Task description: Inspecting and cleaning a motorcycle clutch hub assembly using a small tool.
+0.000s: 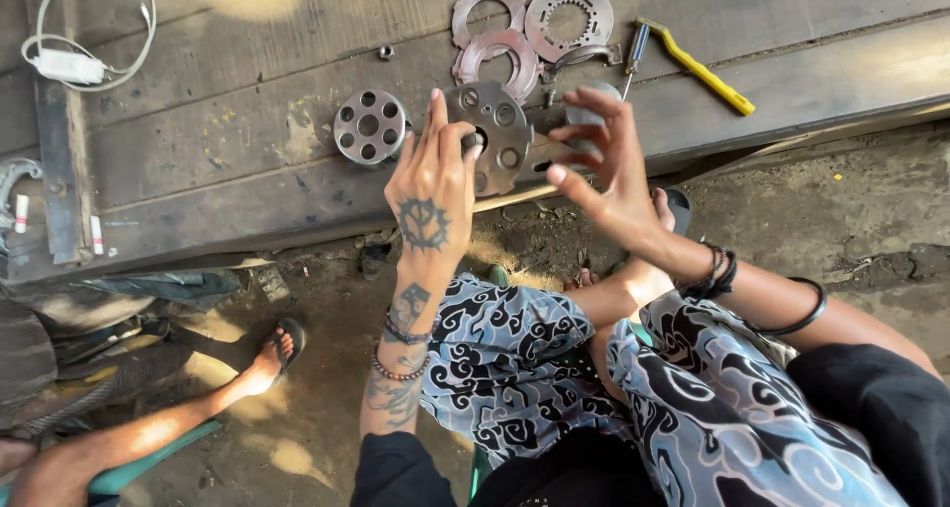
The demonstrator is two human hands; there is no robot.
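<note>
My left hand [432, 185] grips a round grey metal disc with several holes [495, 131], held on edge against the front of a worn wooden bench [218, 161]. The thumb and fingers pinch the disc near its centre hole. My right hand [606, 166] hovers just right of the disc, fingers spread, holding nothing; it partly hides a dark metal part behind the disc. A second drilled metal cylinder [369, 125] lies flat on the bench to the left.
Several thin metal ring plates [569, 12] lie at the bench's back. A yellow-handled tool [693, 64] rests to the right, a white cable and adapter [67, 65] at far left. Another person's sandalled foot [275, 354] is on the dirt floor at lower left.
</note>
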